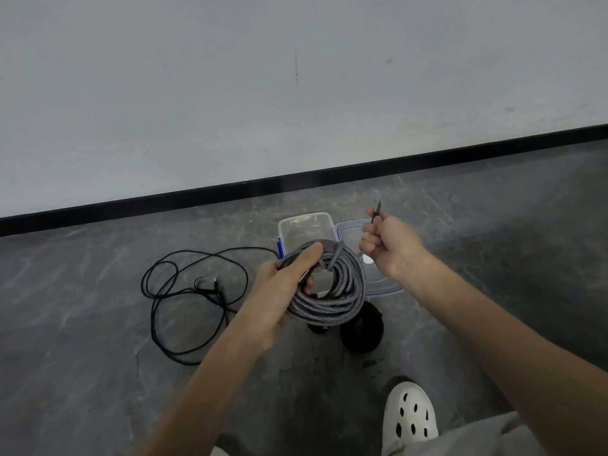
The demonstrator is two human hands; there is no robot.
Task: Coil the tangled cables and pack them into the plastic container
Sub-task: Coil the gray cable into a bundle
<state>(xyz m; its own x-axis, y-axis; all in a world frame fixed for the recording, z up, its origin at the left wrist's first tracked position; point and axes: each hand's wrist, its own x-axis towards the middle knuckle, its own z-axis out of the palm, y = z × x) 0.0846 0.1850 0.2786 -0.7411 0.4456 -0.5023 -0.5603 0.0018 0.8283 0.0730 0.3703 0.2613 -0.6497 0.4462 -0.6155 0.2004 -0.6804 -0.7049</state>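
Count: cables seen, at least three.
1. Grey braided cable [332, 301], wound into a round coil and held in the air above the floor [98, 324], in front of the box. The left hand [279, 294] grips one side of it, thumb across the top and fingers curled through the middle.
2. The free end of this cable runs to the right hand [393, 250], which is closed in a fist round it; the plug [376, 210] stands up above the fist.
3. Black cable [184, 291], one, lying loose and tangled on the floor to the left.
4. Black bundle [363, 329], one, on the floor under the coil; a second dark shape beside it is mostly hidden.

Containers: one clear plastic box [304, 217], open. The coil hides part of its inside; the part that shows has only bare walls. One clear lid [383, 287] with a blue rim lies just beside it.
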